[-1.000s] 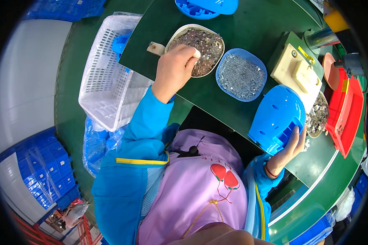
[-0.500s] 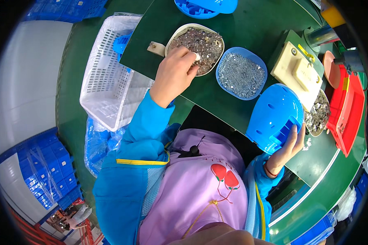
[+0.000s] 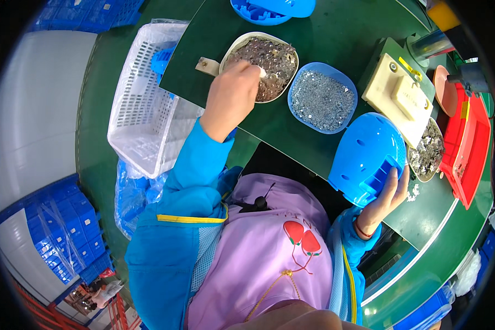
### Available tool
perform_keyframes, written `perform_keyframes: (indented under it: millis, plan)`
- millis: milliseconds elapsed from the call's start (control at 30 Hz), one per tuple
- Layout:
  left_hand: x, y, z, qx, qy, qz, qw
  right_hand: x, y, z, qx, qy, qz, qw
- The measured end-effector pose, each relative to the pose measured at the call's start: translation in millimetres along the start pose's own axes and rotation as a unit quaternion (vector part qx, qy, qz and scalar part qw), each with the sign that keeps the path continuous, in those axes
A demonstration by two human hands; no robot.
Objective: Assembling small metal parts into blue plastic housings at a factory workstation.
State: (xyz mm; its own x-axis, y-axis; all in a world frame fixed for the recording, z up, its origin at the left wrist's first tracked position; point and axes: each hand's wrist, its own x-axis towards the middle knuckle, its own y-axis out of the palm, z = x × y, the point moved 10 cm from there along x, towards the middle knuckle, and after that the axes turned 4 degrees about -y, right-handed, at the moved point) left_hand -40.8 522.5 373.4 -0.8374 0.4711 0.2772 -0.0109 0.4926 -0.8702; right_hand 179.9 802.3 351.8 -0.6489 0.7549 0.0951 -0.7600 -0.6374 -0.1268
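My left hand (image 3: 234, 98) is over the near-left rim of a cream tray (image 3: 292, 73) heaped with small metal parts (image 3: 272, 55). Its fingers curl together down at the parts, with something white at the fingertips; what they pinch is hidden. On the right, my right hand (image 3: 388, 197) grips a glossy blue plastic shell (image 3: 363, 151) by its lower right edge, beside a rectangular opening. The shell is rounded, with several small holes, and is held over the table's near edge. Between the hands stands a blue tray (image 3: 353, 113) full of tiny silvery pieces (image 3: 322, 99).
A cream fixture block (image 3: 388, 85) sits on the green table (image 3: 335, 33) beside a metal post (image 3: 429, 48). Right of it are another tray of metal parts (image 3: 428, 148) and a red bin (image 3: 467, 154). Further blue shells (image 3: 269, 14) lie at the far edge. A white crate (image 3: 132, 137) stands left.
My left hand has shifted slightly left, its fingers curling closer together at the metal parts. My right hand keeps hold of the blue shell, nearly still.
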Motion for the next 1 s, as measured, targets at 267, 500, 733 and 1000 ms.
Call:
perform_keyframes:
  millis: [267,500,733,1000]
  plan:
    - [0.8,9.4,-25.9,-0.056,0.068,0.058,0.994,0.9,6.5,2.2,0.009,-0.002,0.006,1.000]
    - [2.1,18.2,-13.6,-0.070,0.024,0.071,0.995,-2.0,5.3,-3.4,0.029,-0.005,0.015,0.999]
    - [1.3,8.7,-15.3,-0.037,0.043,0.007,0.998,-1.7,6.0,-2.8,0.023,-0.010,0.018,1.000]
    - [-2.7,-0.1,-12.9,-0.036,0.045,-0.069,0.996,-2.6,9.0,2.4,0.014,-0.010,0.020,1.000]
